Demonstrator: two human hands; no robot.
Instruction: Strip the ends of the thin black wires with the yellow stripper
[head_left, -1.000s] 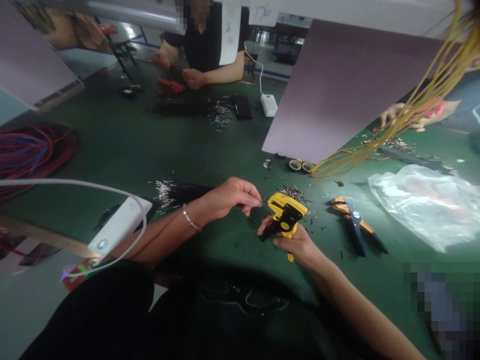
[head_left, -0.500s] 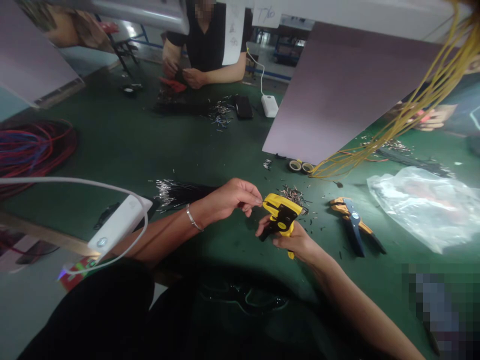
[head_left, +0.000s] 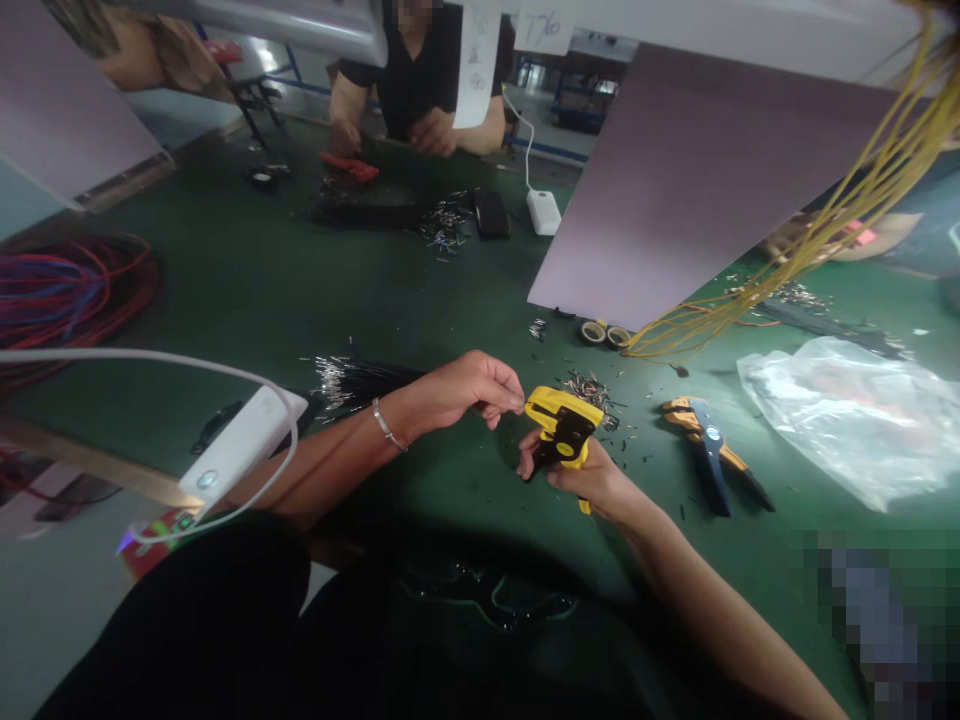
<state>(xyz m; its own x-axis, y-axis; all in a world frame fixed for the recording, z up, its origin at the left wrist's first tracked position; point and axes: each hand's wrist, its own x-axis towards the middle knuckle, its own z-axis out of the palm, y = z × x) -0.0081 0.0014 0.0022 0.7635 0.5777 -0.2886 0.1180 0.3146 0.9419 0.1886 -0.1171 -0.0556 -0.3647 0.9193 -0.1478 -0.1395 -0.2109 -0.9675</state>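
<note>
My right hand (head_left: 592, 478) grips the handles of a yellow and black wire stripper (head_left: 562, 428), held just above the green table (head_left: 262, 290). My left hand (head_left: 469, 390) is closed in a pinch on a thin wire at the tool's jaw; the wire is too fine to see clearly. A bundle of black wires with bare metal ends (head_left: 352, 380) lies on the table behind my left wrist. Small cut wire bits (head_left: 592, 388) are scattered just beyond the tool.
A second orange and blue stripper (head_left: 709, 450) lies to the right, beside a clear plastic bag (head_left: 855, 420). Yellow wires (head_left: 825, 220) hang from the upper right. A white power bank (head_left: 240, 450) with cable sits left. Red and blue wire coils (head_left: 67, 290) lie far left. Another person works across the table.
My right hand has squeezed the stripper handles closer and drawn the tool slightly left toward my left hand. The person opposite has shifted their hands.
</note>
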